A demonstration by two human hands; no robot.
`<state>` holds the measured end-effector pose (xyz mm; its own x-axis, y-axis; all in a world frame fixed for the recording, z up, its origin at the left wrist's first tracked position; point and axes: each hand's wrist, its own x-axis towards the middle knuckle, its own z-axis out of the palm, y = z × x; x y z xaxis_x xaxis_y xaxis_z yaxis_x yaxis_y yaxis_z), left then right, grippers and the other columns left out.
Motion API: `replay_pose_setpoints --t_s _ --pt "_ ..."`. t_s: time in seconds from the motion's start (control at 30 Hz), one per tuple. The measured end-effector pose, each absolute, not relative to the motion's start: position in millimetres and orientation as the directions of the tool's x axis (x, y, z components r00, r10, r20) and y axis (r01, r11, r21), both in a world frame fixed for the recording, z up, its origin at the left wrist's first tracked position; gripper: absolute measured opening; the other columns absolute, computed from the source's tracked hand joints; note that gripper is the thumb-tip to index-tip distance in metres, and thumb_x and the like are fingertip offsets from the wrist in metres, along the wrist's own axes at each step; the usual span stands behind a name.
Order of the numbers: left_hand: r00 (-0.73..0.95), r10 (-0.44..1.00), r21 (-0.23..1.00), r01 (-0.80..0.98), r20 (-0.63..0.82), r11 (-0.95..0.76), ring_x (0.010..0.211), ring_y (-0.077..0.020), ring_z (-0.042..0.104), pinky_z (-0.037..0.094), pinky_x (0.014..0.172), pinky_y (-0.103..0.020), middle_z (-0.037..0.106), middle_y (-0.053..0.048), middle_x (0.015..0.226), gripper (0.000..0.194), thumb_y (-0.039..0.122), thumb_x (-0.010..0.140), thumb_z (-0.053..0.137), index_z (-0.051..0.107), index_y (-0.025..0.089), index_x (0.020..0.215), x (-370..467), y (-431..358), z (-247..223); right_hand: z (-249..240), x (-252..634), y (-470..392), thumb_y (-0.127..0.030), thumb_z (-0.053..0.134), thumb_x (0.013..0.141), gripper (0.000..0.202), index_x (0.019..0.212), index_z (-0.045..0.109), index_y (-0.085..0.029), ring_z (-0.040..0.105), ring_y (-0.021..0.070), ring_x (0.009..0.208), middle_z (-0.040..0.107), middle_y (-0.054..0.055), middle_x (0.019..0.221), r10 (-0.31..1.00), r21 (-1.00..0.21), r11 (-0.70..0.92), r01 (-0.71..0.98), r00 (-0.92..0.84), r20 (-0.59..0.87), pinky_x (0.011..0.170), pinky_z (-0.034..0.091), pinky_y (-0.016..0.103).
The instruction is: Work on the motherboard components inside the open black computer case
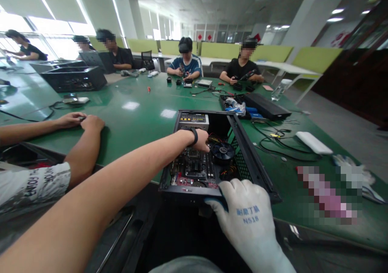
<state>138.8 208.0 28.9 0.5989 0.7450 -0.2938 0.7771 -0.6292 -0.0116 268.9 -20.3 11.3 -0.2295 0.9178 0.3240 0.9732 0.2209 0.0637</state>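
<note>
An open black computer case (256, 164) lies at the table's near edge. Inside it are a power supply (197, 119) at the back, a motherboard (194, 166) and a round black fan (223, 151). My left hand (201, 140), bare with a black wristband (194, 136), reaches into the case between the power supply and the fan. Its fingers are curled; whatever they hold is hidden. My right hand (247, 208), in a white work glove, is closed around the near rim of the case, thumb below and fingers over the edge.
Cables (273, 145), a white bar-shaped object (313, 142) and white gloves (357, 176) lie to the right. Behind the case sits a black tray (224, 100) with gloves in it. At left rest a co-worker's hands (87, 121); other people sit across the green table (133, 121).
</note>
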Motion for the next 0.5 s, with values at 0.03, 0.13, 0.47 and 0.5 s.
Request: replay_pose_setpoints --t_s 0.03,0.13,0.47,0.5 --pt "0.606 0.755 0.026 0.784 -0.25 -0.62 0.092 -0.0253 0.068 0.052 0.076 -0.03 0.073 -0.014 0.104 0.047 0.048 0.074 0.06 0.072 0.012 0.102 135.9 208.4 35.4 11.7 269.1 -15.0 -0.05 0.064 0.082 0.028 0.084 0.056 -0.024 0.047 0.0231 0.077 0.056 0.004 0.079 0.916 0.073 0.224 0.972 -0.235 0.325 0.067 0.022 0.036" --pt "0.564 0.813 0.155 0.824 -0.146 -0.544 0.081 -0.0207 0.067 0.049 0.069 -0.027 0.073 -0.011 0.093 0.041 0.044 0.081 0.051 0.069 0.012 0.099 124.6 210.9 59.5 13.9 270.2 12.6 -0.055 0.055 0.087 0.032 0.087 0.056 -0.023 0.049 0.0236 0.081 0.058 0.006 0.084 0.911 0.108 0.225 0.969 -0.248 0.33 0.069 0.023 0.037" --pt "0.364 0.926 0.586 0.73 0.105 -0.353 0.086 -0.0193 0.057 0.046 0.073 -0.029 0.063 -0.009 0.094 0.032 0.038 0.092 0.033 0.053 0.016 0.103 74.1 219.8 106.4 23.6 279.0 198.3 -0.059 0.042 0.093 0.051 0.112 0.059 -0.015 0.054 0.0263 0.104 0.062 0.015 0.109 0.938 0.146 0.156 0.977 -0.193 0.29 0.084 0.035 0.038" --pt "0.344 0.932 0.65 0.683 0.116 -0.333 0.084 -0.0191 0.056 0.046 0.072 -0.03 0.062 -0.008 0.091 0.029 0.038 0.091 0.034 0.052 0.017 0.102 71.2 218.7 103.8 24.6 278.6 219.4 -0.059 0.044 0.093 0.05 0.113 0.059 -0.016 0.055 0.0257 0.105 0.062 0.014 0.11 0.944 0.147 0.142 0.979 -0.179 0.278 0.087 0.038 0.039"
